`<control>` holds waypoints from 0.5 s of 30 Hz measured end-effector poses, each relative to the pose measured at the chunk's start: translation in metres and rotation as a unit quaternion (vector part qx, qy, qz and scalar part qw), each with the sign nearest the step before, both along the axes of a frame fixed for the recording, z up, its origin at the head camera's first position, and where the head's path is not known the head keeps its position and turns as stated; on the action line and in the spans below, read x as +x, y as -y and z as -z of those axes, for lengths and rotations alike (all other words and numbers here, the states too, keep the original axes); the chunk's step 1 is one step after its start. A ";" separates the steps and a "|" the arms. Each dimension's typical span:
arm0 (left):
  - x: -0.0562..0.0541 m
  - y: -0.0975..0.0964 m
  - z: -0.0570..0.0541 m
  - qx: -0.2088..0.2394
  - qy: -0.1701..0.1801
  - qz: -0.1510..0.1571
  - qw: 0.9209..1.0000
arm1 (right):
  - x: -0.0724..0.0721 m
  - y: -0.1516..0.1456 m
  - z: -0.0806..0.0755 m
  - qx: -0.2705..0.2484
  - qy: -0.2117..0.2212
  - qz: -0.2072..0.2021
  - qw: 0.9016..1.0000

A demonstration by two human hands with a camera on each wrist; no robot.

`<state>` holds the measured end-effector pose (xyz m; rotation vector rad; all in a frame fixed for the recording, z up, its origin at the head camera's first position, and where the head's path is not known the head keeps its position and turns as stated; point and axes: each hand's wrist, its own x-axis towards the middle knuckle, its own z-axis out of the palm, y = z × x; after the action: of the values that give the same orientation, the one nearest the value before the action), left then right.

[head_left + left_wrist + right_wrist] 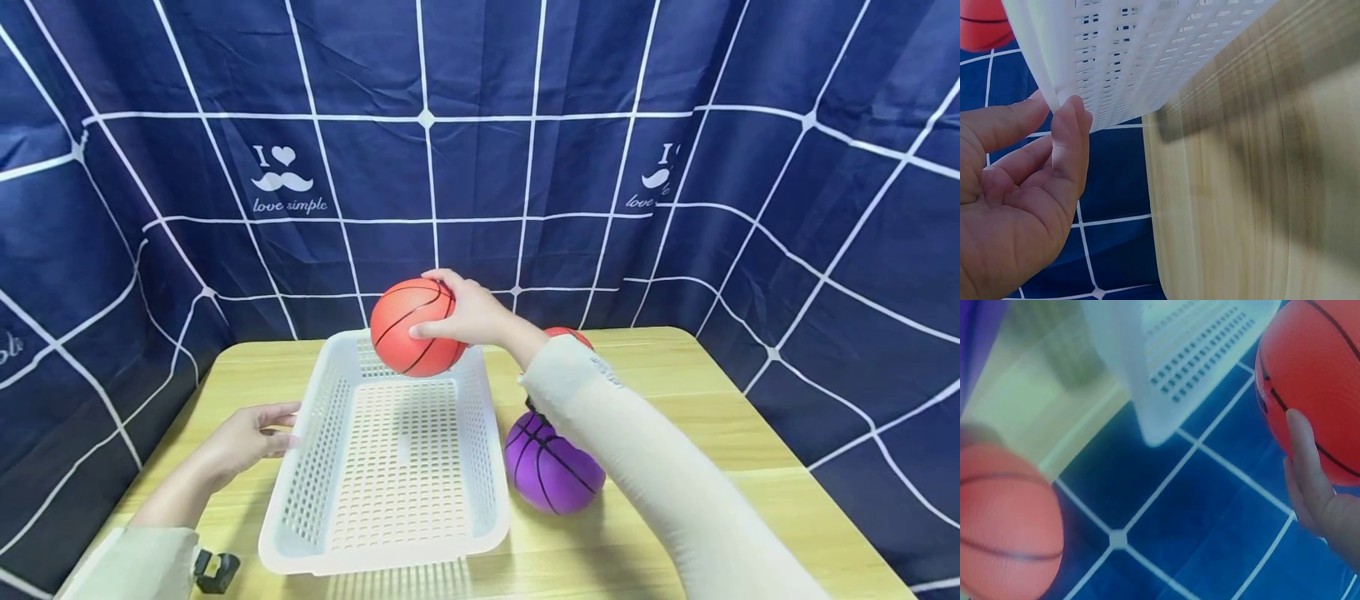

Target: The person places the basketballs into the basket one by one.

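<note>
Far red ball (pixel 570 335): mostly hidden behind right sleeve (pixel 637 442)
Purple ball (pixel 551 475): partly covered
Basket (pixel 390 557): cut off in wrist views

White basket (pixel 405 467) open from above, room under held orange ball (pixel 401 337); purple ball (pixel 551 475) blocks basket's right side, right sleeve (pixel 652 475) crosses above it; bench (pixel 705 408) free farther right, curtain (pixel 480 167) closes far edge

A dark blue curtain (pixel 487 50) with white grid lines hangs behind a pale wood-grain bench (pixel 675 392) and along both sides; white lettering (pixel 289 205), a heart (pixel 283 155) and a moustache (pixel 282 182) mark the curtain; the bench's far corners are rounded.
</note>
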<state>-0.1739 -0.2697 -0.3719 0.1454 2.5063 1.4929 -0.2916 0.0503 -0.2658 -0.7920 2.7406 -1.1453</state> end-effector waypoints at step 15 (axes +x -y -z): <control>0.000 0.001 0.000 0.006 0.000 0.002 1.000 | 0.003 0.053 0.041 0.036 0.022 0.011 0.999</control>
<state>-0.1740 -0.2706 -0.3723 0.1536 2.4953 1.5072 -0.2888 -0.0030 -0.3072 -0.7214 2.7438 -1.0469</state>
